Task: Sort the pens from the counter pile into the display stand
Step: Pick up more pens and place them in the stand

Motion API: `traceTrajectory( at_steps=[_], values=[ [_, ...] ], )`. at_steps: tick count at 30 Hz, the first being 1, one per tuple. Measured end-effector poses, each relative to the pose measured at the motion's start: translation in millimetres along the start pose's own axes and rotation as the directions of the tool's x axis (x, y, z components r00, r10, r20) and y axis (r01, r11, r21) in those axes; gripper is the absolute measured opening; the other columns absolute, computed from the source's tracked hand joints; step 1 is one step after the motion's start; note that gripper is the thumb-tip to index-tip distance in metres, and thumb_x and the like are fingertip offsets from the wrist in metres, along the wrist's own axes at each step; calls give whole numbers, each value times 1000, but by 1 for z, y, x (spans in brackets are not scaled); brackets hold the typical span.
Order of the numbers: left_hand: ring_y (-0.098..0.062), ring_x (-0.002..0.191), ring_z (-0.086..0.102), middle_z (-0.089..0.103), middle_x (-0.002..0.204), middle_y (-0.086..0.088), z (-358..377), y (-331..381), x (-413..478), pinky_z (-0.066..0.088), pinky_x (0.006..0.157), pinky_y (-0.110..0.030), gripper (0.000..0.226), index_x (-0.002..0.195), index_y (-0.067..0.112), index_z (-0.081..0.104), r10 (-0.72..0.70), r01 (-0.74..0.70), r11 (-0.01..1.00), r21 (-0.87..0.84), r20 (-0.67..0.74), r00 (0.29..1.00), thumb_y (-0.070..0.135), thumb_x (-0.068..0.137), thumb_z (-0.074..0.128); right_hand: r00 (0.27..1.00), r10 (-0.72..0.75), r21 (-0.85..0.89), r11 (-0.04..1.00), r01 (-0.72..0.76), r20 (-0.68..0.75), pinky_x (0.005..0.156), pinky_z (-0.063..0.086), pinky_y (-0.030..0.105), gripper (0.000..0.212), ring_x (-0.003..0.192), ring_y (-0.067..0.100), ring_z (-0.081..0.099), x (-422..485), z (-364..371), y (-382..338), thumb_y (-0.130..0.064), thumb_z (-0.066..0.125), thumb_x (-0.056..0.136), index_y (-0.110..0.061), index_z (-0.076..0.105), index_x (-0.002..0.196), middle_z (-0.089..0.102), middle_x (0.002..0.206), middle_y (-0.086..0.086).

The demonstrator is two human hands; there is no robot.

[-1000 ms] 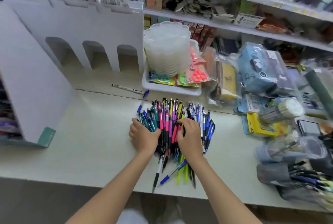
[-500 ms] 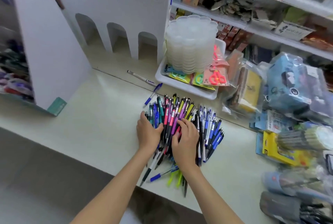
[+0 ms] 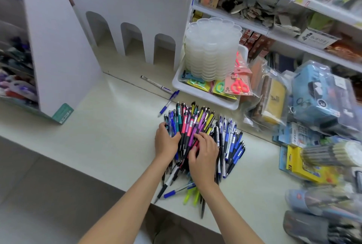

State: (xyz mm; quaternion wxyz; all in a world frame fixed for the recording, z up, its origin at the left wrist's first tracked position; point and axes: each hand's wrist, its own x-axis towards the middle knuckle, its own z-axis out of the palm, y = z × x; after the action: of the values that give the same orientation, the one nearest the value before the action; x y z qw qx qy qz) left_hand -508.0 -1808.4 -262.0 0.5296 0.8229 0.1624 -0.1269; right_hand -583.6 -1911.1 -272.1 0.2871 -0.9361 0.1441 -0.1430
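Observation:
A pile of pens (image 3: 197,120) in pink, purple, blue, teal and yellow lies on the pale counter (image 3: 109,132). My left hand (image 3: 165,143) cups the pile's left edge, its fingers curled over the blue and teal pens. My right hand (image 3: 204,155) lies on the pile's middle, fingers bent over the pink and purple pens and the thumb tucked against them. The white cardboard display stand (image 3: 127,16), with three arched openings, stands at the back left, well away from both hands.
Two loose pens (image 3: 156,85) (image 3: 168,103) lie between stand and pile. A white tray (image 3: 203,92) holds stacked clear containers (image 3: 212,47) and scissor packs. Bagged stationery (image 3: 321,94) crowds the right. Shelves run behind. The counter's front edge is near my forearms.
My hands have drawn closer together on the pile, bunching the middle pens. The view has swung left, bringing more of the display stand into sight.

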Motion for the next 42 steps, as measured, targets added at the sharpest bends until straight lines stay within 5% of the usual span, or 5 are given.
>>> traceTrajectory(
  at_steps=[21, 27, 31, 37, 42],
  values=[
    [-11, 70, 66, 67, 90, -10, -94, 95, 53, 51, 60, -20, 35, 123, 16, 36, 50, -82, 860, -504, -77, 996, 7, 94, 54, 993, 111, 334, 936, -114, 28, 105, 33, 19, 27, 117, -10, 42, 49, -18, -75, -13, 46, 100, -19, 55, 125, 53, 122, -9],
    [-10, 78, 70, 65, 98, -6, -101, 144, 29, 59, 71, -27, 37, 126, 15, 42, 219, -263, 738, -621, -147, 965, 7, 94, 58, 621, 520, 768, -115, -630, 587, 89, 51, 39, 53, 107, 27, 62, 84, -18, -147, -50, 29, 104, -10, 59, 119, 64, 111, 12],
    [-19, 90, 71, 70, 97, -6, -104, 142, 19, 59, 83, -32, 41, 120, 18, 47, 293, -279, 733, -621, -82, 953, 1, 87, 66, 604, 460, 758, -344, -554, 651, 59, 52, 28, 63, 82, 24, 68, 102, -28, -163, -57, 25, 102, -9, 55, 130, 67, 109, 17],
    [-17, 87, 73, 76, 86, 0, -109, 140, 3, 58, 73, -25, 25, 97, 16, 69, 194, -29, 722, -692, 163, 967, -5, 86, 64, 734, 313, 795, -305, -524, 603, 100, 48, 39, 65, 109, 30, 66, 110, -37, -185, -56, 21, 103, -10, 64, 120, 70, 115, 19],
    [-22, 73, 67, 69, 81, -12, -149, 138, -2, 60, 73, -38, 10, 100, 8, 64, 314, 13, 767, -642, 393, 864, 2, 93, 61, 916, 198, 835, 377, -400, 349, 81, 53, 37, 37, 96, 14, 65, 114, -80, -193, -40, 42, 102, -17, 52, 129, 64, 115, 6]
  ],
)
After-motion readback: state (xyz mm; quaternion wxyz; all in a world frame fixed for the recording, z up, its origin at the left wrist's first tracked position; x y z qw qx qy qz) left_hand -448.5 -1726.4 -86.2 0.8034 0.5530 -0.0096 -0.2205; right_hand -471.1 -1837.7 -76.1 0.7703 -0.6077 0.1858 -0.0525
